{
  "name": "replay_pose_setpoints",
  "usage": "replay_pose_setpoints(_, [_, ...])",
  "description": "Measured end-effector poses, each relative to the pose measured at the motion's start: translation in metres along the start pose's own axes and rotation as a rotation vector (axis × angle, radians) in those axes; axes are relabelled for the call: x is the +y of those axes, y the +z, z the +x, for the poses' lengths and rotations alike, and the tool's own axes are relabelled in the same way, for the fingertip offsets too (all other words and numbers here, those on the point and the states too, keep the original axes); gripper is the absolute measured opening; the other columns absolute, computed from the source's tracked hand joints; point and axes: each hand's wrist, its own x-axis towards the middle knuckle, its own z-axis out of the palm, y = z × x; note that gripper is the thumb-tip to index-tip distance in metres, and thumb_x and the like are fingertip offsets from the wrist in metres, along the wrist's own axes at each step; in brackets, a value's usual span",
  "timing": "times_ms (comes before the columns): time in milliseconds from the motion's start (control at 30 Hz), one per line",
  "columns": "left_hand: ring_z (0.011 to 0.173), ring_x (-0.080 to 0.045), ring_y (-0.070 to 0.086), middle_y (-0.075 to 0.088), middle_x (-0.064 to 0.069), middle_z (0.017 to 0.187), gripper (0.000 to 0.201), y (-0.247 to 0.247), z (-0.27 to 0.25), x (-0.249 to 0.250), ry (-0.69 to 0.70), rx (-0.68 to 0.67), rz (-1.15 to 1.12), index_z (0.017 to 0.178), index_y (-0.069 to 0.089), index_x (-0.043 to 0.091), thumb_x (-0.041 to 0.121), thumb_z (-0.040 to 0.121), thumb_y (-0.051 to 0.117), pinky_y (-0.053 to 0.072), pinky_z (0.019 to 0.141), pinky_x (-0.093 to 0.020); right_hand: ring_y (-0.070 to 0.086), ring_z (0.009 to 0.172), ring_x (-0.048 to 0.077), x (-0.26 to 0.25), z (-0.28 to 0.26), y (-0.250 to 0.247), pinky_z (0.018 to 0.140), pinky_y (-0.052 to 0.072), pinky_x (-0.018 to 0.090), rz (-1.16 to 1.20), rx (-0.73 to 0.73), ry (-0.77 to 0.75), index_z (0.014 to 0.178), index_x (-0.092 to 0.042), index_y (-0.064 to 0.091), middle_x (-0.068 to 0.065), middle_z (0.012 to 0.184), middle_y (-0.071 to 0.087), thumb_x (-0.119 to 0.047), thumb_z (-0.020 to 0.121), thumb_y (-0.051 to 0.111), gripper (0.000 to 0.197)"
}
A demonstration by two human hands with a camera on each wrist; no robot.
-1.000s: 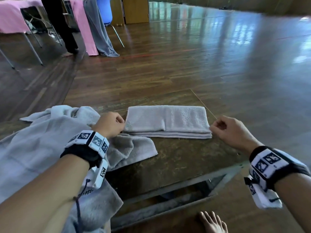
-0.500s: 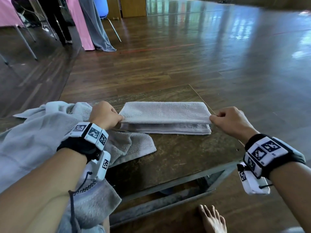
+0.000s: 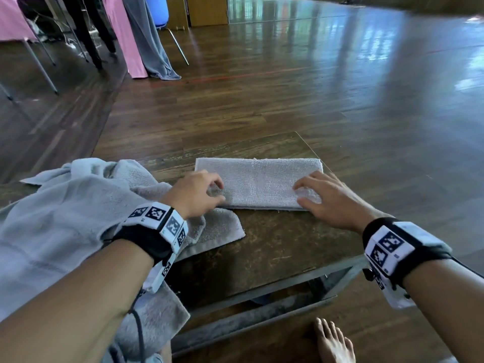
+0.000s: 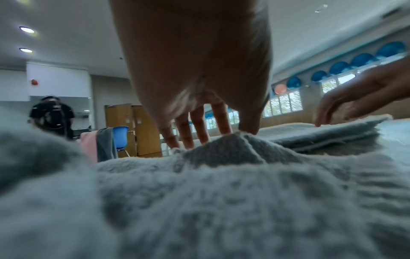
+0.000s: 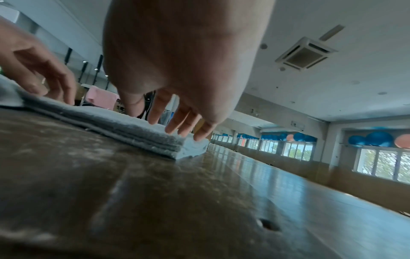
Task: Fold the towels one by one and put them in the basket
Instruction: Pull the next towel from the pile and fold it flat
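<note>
A folded grey towel (image 3: 258,183) lies flat on the dark wooden table (image 3: 275,252), near its far right corner. My left hand (image 3: 209,189) rests on the towel's left end with its fingers (image 4: 199,133) straight and their tips touching the cloth. At the right end, my right hand (image 3: 311,195) has spread fingers (image 5: 177,126) pressing down on the stacked layers (image 5: 133,129). A heap of unfolded grey towels (image 3: 65,218) covers the table's left side and lies under my left forearm. No basket is in view.
The table's right edge runs just past the folded towel. My bare foot (image 3: 332,341) is on the wooden floor by the table's metal frame (image 3: 248,320). Far back left stand pink-draped tables (image 3: 15,19), a blue chair (image 3: 157,9) and a person (image 4: 52,117).
Both hands pinched the towel's two ends and lifted its near edge. They have let go and now rest with straight fingers on top of the flattened towel.
</note>
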Motion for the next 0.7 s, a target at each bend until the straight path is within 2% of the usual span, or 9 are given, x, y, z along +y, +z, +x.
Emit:
replay_pose_setpoints(100, [0.111,-0.019,0.048,0.052,0.004,0.111,0.031,0.006,0.002,-0.001,-0.042,-0.065,0.010,0.114,0.061,0.032,0.047,0.087,0.065,0.045,0.097,-0.043,0.041,0.125,0.010,-0.004,0.003,0.004,0.110,0.035,0.040,-0.010,-0.098,0.034,0.123,-0.043,0.061,-0.015,0.123,0.048,-0.052,0.098,0.051,0.028])
replay_pose_setpoints(167, [0.108,-0.016,0.047,0.052,0.006,0.109,0.031,0.005,0.003,0.000,-0.034,-0.066,0.002,0.110,0.063,0.033,0.052,0.086,0.065,0.044,0.096,-0.040,0.046,0.116,0.012,-0.008,0.006,0.000,0.107,0.035,0.041,-0.042,-0.076,0.082,0.108,-0.041,0.067,-0.014,0.114,0.051,-0.054,0.098,0.048,0.025])
replay_pose_setpoints(267, [0.092,-0.007,0.055,0.059,0.012,0.098,0.025,0.000,0.002,0.006,0.024,-0.067,-0.060,0.094,0.070,0.032,0.055,0.085,0.066,0.043,0.082,-0.028,0.059,0.088,0.019,-0.017,0.011,-0.008,0.101,0.037,0.042,-0.235,0.038,0.121,0.073,-0.026,0.067,-0.011,0.091,0.064,-0.052,0.096,0.044,0.041])
replay_pose_setpoints(333, [0.082,-0.002,0.057,0.062,0.015,0.089,0.021,-0.001,0.002,0.013,0.083,-0.048,-0.100,0.089,0.072,0.031,0.050,0.087,0.065,0.043,0.071,-0.021,0.062,0.082,0.020,-0.026,0.012,-0.007,0.101,0.039,0.041,-0.312,0.133,0.086,0.067,-0.022,0.064,-0.009,0.085,0.066,-0.046,0.095,0.046,0.041])
replay_pose_setpoints(367, [0.083,-0.002,0.057,0.062,0.015,0.090,0.018,0.000,0.002,0.017,0.116,-0.022,-0.115,0.091,0.071,0.030,0.047,0.089,0.064,0.044,0.071,-0.021,0.062,0.088,0.019,-0.030,0.012,-0.005,0.101,0.040,0.040,-0.302,0.160,0.051,0.074,-0.024,0.066,-0.009,0.090,0.065,-0.043,0.095,0.048,0.033])
replay_pose_setpoints(433, [0.098,-0.007,0.054,0.057,0.012,0.102,0.017,0.004,0.005,0.026,0.176,0.017,-0.123,0.104,0.066,0.030,0.042,0.094,0.059,0.047,0.084,-0.029,0.058,0.108,0.017,-0.040,0.015,0.000,0.100,0.041,0.039,-0.213,0.148,-0.036,0.102,-0.028,0.066,-0.008,0.111,0.063,-0.039,0.096,0.051,0.020])
replay_pose_setpoints(533, [0.132,-0.019,0.039,0.044,0.005,0.140,0.035,0.014,0.016,0.040,0.170,-0.075,-0.027,0.135,0.049,0.035,0.038,0.100,0.048,0.035,0.108,-0.045,0.037,0.138,0.019,-0.049,0.023,0.015,0.112,0.036,0.045,-0.132,-0.062,-0.066,0.144,-0.026,0.045,-0.005,0.150,0.041,-0.041,0.097,0.054,0.050])
replay_pose_setpoints(600, [0.147,-0.022,0.022,0.023,0.003,0.162,0.048,0.021,0.021,0.045,0.091,-0.208,0.074,0.147,0.032,0.037,0.043,0.100,0.043,0.024,0.117,-0.049,0.024,0.148,0.023,-0.050,0.028,0.024,0.118,0.028,0.047,-0.152,-0.187,-0.009,0.153,-0.025,0.033,-0.003,0.161,0.025,-0.044,0.099,0.050,0.060])
replay_pose_setpoints(700, [0.152,-0.020,0.007,0.006,0.004,0.165,0.057,0.031,0.023,0.049,0.045,-0.235,0.099,0.151,0.023,0.036,0.048,0.099,0.043,0.016,0.119,-0.051,0.028,0.144,0.023,-0.049,0.035,0.026,0.116,0.029,0.044,-0.148,-0.147,0.000,0.143,-0.025,0.042,-0.002,0.152,0.033,-0.045,0.097,0.049,0.051])
